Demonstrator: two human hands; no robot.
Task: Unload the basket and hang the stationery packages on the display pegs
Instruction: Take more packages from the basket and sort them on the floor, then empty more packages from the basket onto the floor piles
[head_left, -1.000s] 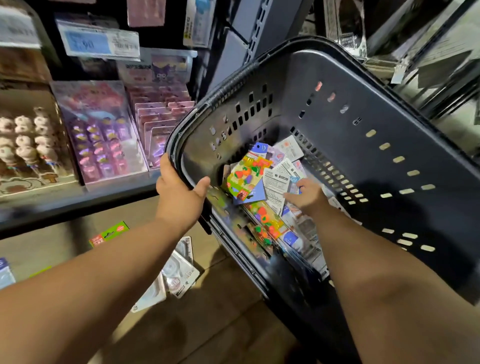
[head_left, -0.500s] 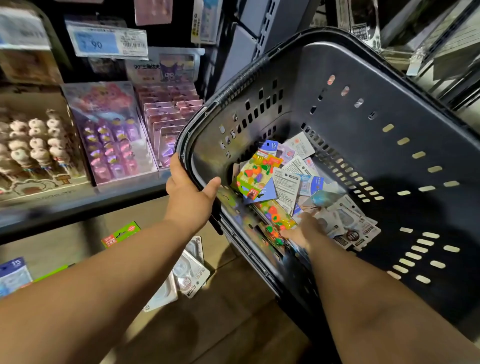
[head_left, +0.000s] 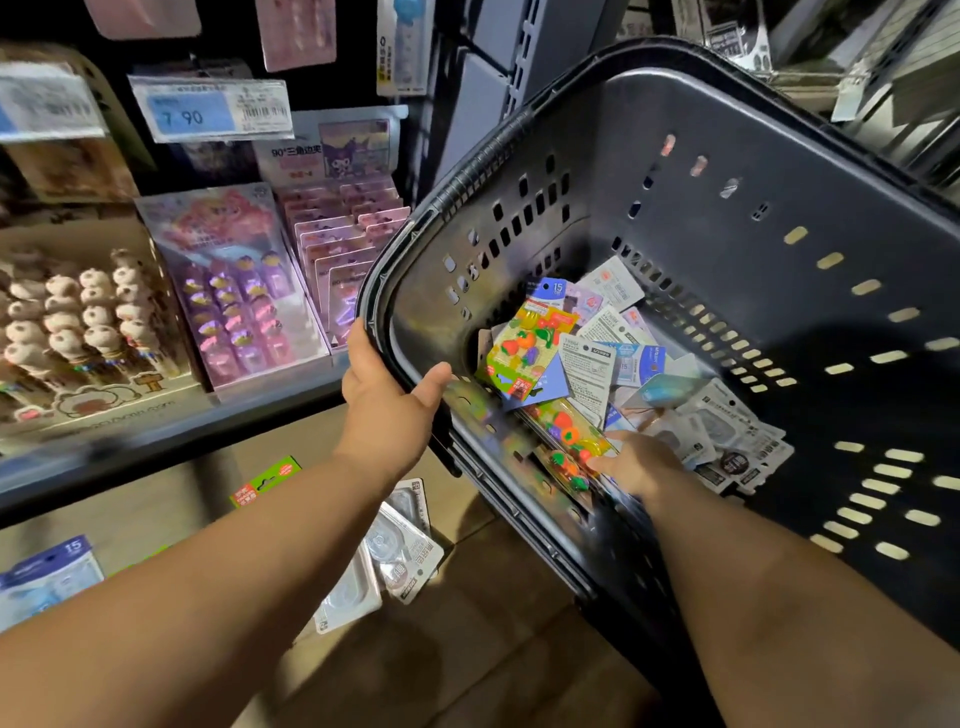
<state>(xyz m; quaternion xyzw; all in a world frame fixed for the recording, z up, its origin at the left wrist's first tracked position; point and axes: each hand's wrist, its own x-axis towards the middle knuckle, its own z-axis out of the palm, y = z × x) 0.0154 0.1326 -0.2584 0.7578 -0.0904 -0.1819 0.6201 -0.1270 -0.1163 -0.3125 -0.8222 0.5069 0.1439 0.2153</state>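
- Basket (head_left: 779, 171), dark plastic with slotted walls, is tipped toward the shelf, so its contents are slid into the low corner; the tilt is best kept steady so nothing spills over the rim.
- Shelf (head_left: 171, 415) at left carries boxed display goods under a price label (head_left: 210, 110); no free peg is seen in this view, so one has to be found before anything is hung.
- Stationery packages (head_left: 597, 364) are heaped in the basket's low corner, and a few more packets (head_left: 400, 545) are lying on the floor below the rim.
- Left hand (head_left: 387, 400) is closed over the basket rim, thumb inside, and the tilt is held by it.
- Right hand (head_left: 636, 460) is reached down into the heap beside the fruit-print pack (head_left: 566, 452); whether its fingers are closed on anything cannot be told.
- Single packs are better lifted by the card's hang-hole end, judging by the loose overlap of the heap.
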